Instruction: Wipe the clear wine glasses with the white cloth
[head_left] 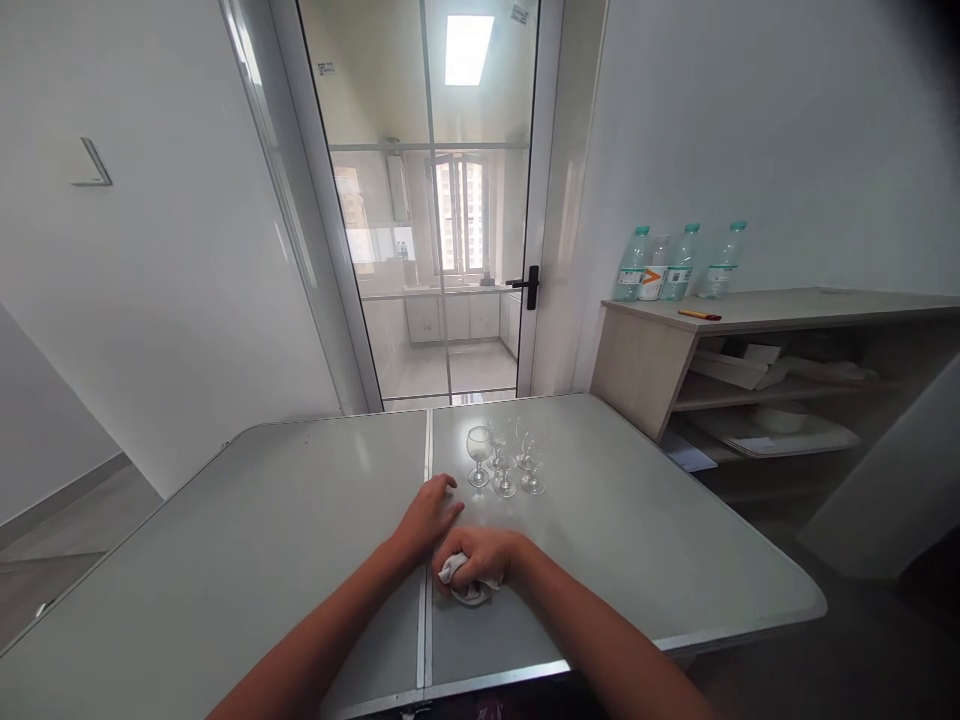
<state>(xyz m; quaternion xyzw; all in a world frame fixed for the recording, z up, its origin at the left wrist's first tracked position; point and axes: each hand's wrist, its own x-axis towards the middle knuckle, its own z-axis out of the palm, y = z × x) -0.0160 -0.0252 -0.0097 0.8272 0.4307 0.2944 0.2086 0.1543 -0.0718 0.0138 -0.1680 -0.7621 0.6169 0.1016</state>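
One crumpled cloth (pixel 471 595) fills my closed right grip (pixel 480 552); my loosely curled left grip (pixel 431 512) holds nothing. Beyond, stemmed glasses (pixel 506 475) stand clustered on the table (pixel 360 500), none in hand, the leftmost glass (pixel 479 443) cloudier; how much is done I can't tell.

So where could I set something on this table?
The table looks bare left of the metal seam, clear of the left hand and forearm, and between the stemmed glasses and right edge. It's crowded among those glasses and where the right hand grips a white cloth.
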